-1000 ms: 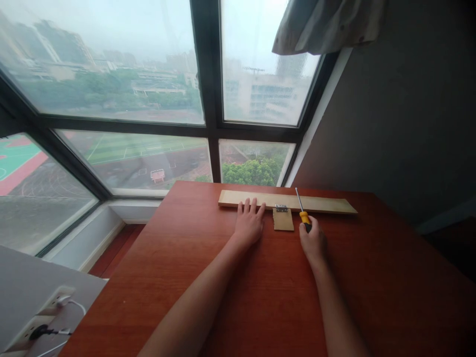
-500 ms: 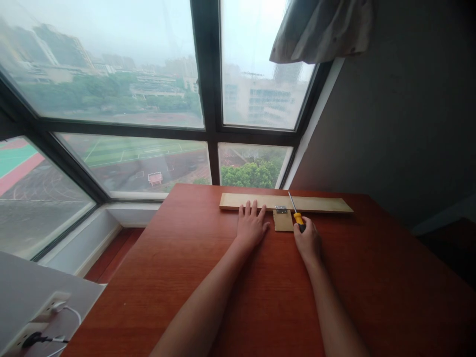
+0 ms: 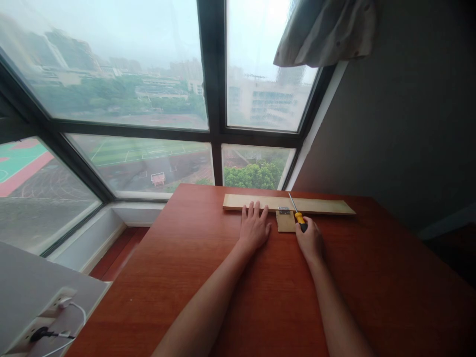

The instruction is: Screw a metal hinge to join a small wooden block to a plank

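Note:
A long pale wooden board (image 3: 323, 206) lies near the far edge of the table. My left hand (image 3: 255, 228) is flat with its fingers spread, the fingertips resting on the board's near edge. Just right of it, a metal hinge (image 3: 284, 210) joins the board to a small square wooden piece (image 3: 285, 223). My right hand (image 3: 310, 239) is closed around the black and yellow handle of a screwdriver (image 3: 299, 218). The screwdriver's shaft points up and away over the board, its tip apart from the hinge.
The reddish-brown wooden table (image 3: 267, 292) stretches out under my arms. Beyond it are dark-framed windows (image 3: 215, 99) and, at the right, a grey wall (image 3: 390, 119). A curtain (image 3: 327, 34) hangs at the top. Plugs sit in wall sockets (image 3: 37, 329) at lower left.
The whole view has shifted slightly, so everything appears a little further right. Both hands, the board and the screwdriver keep about the same places relative to one another.

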### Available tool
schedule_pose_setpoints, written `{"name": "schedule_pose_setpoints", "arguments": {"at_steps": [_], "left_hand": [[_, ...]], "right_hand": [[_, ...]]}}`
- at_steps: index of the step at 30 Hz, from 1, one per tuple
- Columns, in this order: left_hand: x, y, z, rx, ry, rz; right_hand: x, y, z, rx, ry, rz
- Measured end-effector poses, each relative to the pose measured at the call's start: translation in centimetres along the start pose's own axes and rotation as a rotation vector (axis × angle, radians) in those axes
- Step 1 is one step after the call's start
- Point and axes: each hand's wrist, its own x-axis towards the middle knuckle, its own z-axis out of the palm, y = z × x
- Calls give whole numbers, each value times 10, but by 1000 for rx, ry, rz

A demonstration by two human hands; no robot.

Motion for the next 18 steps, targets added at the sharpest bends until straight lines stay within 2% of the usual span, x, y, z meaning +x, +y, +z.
{"name": "schedule_pose_setpoints", "arguments": {"at_steps": [6, 12, 16, 18], "left_hand": [[-5, 2, -7, -14, 15, 3], [-20, -1, -17, -108, 0, 95], [-30, -12, -23, -281, -36, 160], [-32, -21, -23, -432, -45, 138]], "right_hand": [[1, 3, 2, 30, 20, 8], [0, 3, 4, 60, 40, 28], [0, 1, 4, 68, 43, 36], [1, 0, 5, 71, 44, 40]]}}
